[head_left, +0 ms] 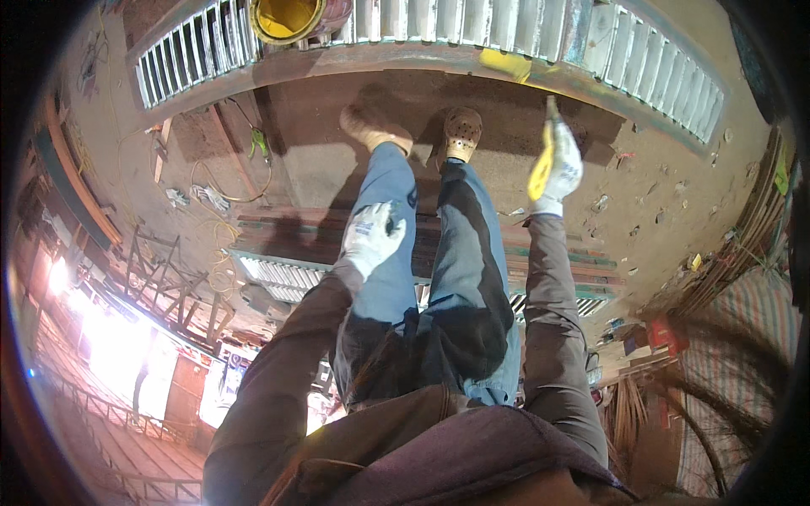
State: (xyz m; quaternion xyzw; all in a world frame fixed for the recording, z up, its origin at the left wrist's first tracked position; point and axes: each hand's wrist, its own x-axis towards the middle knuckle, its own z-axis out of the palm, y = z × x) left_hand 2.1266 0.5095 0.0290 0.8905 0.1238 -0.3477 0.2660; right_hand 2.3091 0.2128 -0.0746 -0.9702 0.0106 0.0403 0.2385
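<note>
My left hand [372, 238], in a white glove with printing on its back, lies over my left thigh and holds nothing that I can see. Out to the right, my right hand [564, 173], gloved too, is closed round a slim yellow tool [541, 174]. Its narrow greyish tip points away from me, just short of the metal frame; the exact kind of tool is unclear. The long slatted metal frame [451, 54] curves across the far side, with a yellow patch [506, 64] on its near edge. A round pot of yellow paint [287, 17] stands at its left part.
Long metal bars [278, 232] and another slatted panel [274, 271] lie beneath my legs. A yellow cable [224, 244] and loose gloves [209, 197] are on the floor at left, near metal stands [169, 278]. Rods [742, 228] and a striped sheet [742, 329] lie at right.
</note>
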